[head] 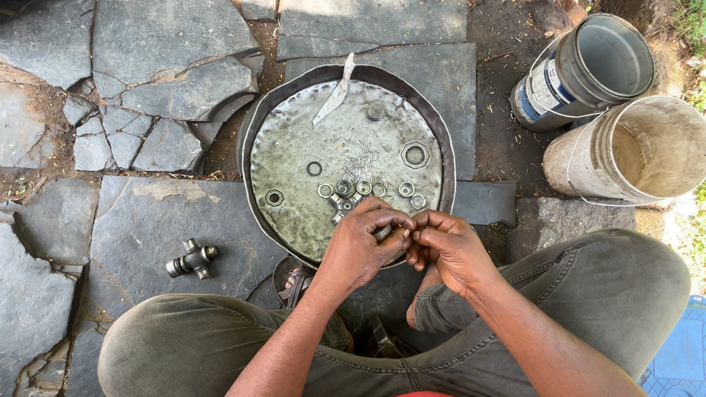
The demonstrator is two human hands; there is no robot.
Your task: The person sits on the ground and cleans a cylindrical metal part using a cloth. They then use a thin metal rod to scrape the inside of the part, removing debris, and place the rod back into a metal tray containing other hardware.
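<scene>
Olive trouser knees (220,338) fill the bottom edge, spread wide, with a sandalled foot (294,279) showing between them. Left hand (360,246) and right hand (448,246): pressed together over the near rim of the pan, fingers of both curled shut on a small metal part (383,233), mostly hidden, its kind not clear. Round dented metal pan (294,213): lies flat on the stone slabs just beyond the hands, its raised dark rim closing it all round. Contents: a row of small bearing cups (364,189) near the hands, a large hex nut (415,155) toward the right, rings, scattered thin needle rollers (360,156), and a pale flat strip (334,95) leaning over the far rim. Cross-shaped joint (193,259): lies alone on the slab to the left, well apart from the pan, open stone around it. Cracked slabs (147,88): broken edges and soil gaps at upper left. Two buckets at upper right, both tipped on their sides, touching: grey bucket (588,66) with a blue, white and red label band on its wall; pale stained bucket (640,151), unlabelled. Blue patterned mat (680,360): bottom right corner.
</scene>
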